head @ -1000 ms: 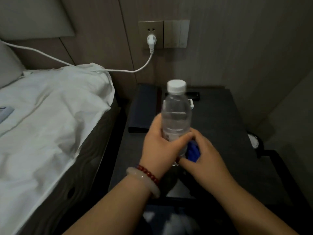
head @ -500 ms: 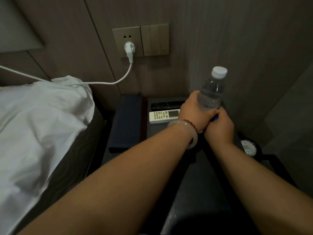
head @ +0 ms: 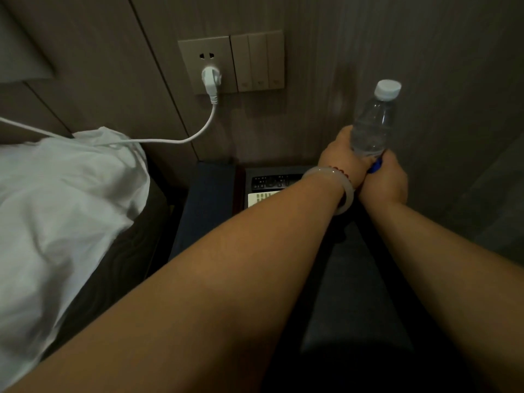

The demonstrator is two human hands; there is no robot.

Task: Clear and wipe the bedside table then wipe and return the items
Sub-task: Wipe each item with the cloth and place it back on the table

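Note:
A clear water bottle with a white cap is held upright over the far right corner of the dark bedside table. My left hand grips its lower half. My right hand presses a blue cloth against the bottle's base; only a sliver of the cloth shows. A black remote and a white remote lie at the back of the table, partly hidden by my left forearm.
A dark blue folder lies along the table's left side. The bed with a white sheet is at the left. A white cable runs from the wall socket over the bed. Wall panels stand close behind and to the right.
Both hands have carried the bottle from the table's front middle to the far right corner near the wall, the cloth staying at its base.

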